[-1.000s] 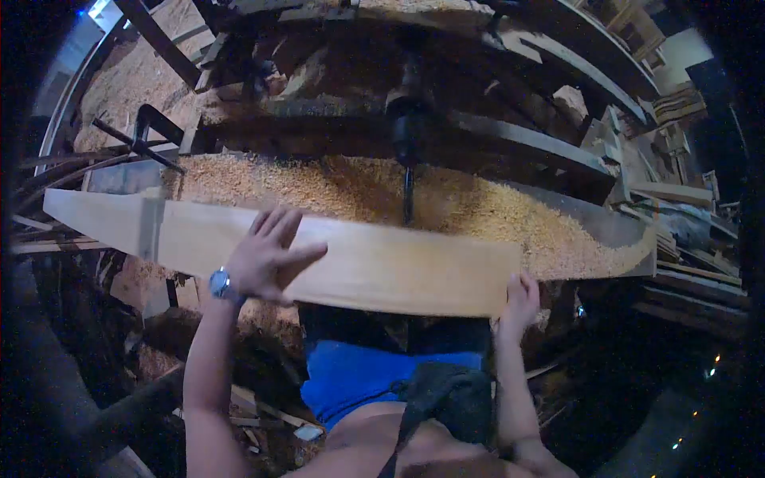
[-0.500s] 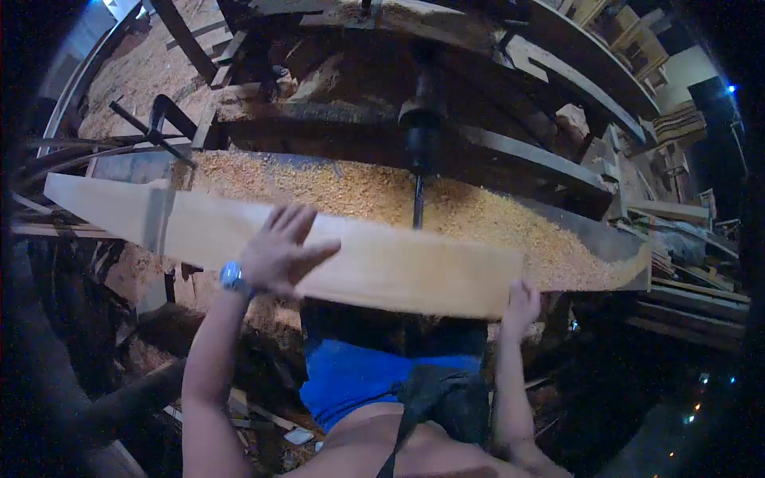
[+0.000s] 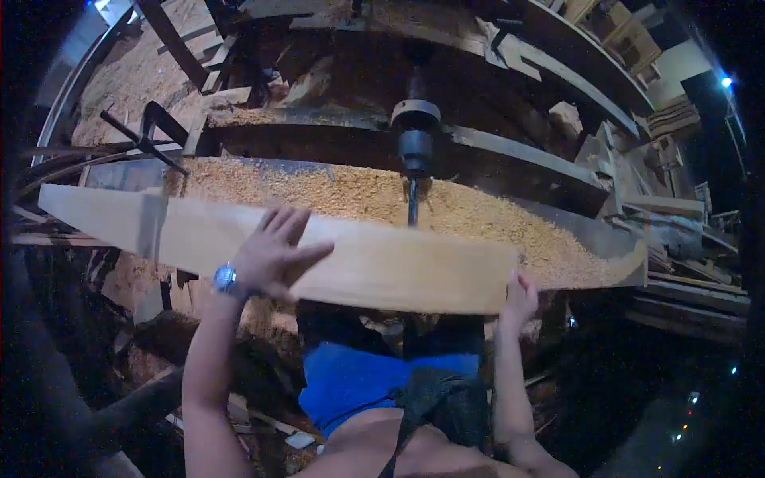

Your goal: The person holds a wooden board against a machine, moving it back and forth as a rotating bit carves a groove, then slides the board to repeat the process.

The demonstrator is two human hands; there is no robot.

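Note:
A long pale wooden board (image 3: 398, 267), tapered at its left end, lies across the front of a machine table (image 3: 610, 240). Spread flat on the board's top, left of its middle, is my left hand (image 3: 275, 256), fingers apart, with a watch on the wrist. My right hand (image 3: 519, 299) grips the board's right end with curled fingers. Just behind the board a drill bit (image 3: 413, 203) hangs vertically from a dark chuck (image 3: 415, 143); its tip is hidden or ends at the board's far edge.
Wood shavings (image 3: 335, 191) cover much of the table behind the board. A metal clamp handle (image 3: 143, 142) stands at the back left. Long timber beams (image 3: 526, 163) run behind the drill. Stacked planks (image 3: 693, 299) lie at the right.
The view has shifted slightly, and the board with both hands appears a little further left. The chuck shows more sharply. Both hands keep their places on the board.

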